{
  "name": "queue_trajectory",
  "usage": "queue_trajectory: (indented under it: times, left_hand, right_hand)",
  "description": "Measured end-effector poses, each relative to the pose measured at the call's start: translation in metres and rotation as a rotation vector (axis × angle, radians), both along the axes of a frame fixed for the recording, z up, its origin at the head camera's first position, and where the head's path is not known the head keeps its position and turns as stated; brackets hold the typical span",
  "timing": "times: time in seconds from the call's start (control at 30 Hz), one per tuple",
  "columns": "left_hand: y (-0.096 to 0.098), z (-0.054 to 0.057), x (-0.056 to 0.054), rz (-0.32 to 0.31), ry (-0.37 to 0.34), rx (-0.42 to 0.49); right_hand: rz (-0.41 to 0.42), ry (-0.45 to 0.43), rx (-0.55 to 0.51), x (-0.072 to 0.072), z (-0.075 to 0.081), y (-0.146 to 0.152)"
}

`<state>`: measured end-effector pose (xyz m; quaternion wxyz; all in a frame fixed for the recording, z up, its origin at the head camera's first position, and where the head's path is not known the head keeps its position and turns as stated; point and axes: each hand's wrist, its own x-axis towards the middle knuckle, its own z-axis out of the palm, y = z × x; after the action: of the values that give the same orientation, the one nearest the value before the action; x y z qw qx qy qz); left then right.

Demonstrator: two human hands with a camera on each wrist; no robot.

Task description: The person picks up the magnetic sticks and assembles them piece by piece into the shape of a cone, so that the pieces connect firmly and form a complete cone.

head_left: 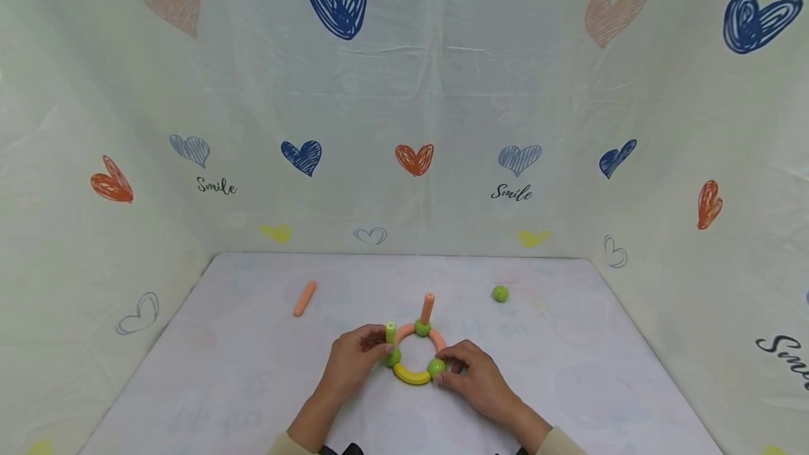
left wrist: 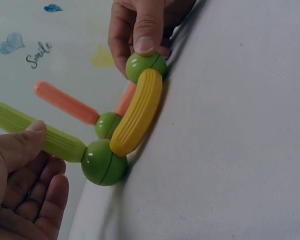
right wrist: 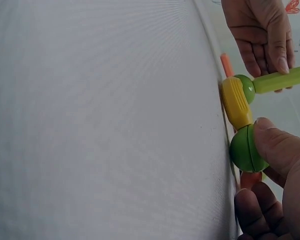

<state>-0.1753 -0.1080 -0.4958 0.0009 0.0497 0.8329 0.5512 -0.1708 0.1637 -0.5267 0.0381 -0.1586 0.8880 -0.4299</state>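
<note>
A ring of curved rods joined by green balls lies on the table; its front piece is a yellow curved rod (head_left: 411, 375), with orange curved rods (head_left: 405, 333) behind. My left hand (head_left: 355, 362) pinches an upright light green rod (left wrist: 65, 143) that stands on the left ball (left wrist: 104, 162). On the far ball (head_left: 422, 328) an orange straight rod (head_left: 427, 308) stands upright. My right hand (head_left: 477, 379) holds the right ball (right wrist: 248, 149) between thumb and fingers. Part of the right orange curve is hidden by that hand.
A loose orange rod (head_left: 305, 299) lies at the back left of the white table (head_left: 253, 371). At the back right sits a loose green ball (head_left: 501, 293). A pale curtain (head_left: 417, 90) printed with hearts surrounds the table's back and sides.
</note>
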Motion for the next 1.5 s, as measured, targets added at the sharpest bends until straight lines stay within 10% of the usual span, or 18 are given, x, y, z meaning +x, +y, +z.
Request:
queue_trajectory:
  times: [0.77,1.17,1.5]
  left_hand:
    - [0.013,-0.018,-0.008,0.007,0.012,-0.3]
    - [0.017,-0.021,-0.014,0.098,0.017,-0.222]
    - [0.016,-0.024,-0.015,0.145,0.016,-0.233]
  right_hand:
    - [-0.017,0.004,-0.006,0.004,0.0,-0.003]
    - [0.082,-0.028,-0.053,0.012,0.004,-0.008]
    - [-0.205,-0.06,-0.042,-0.022,0.013,0.001]
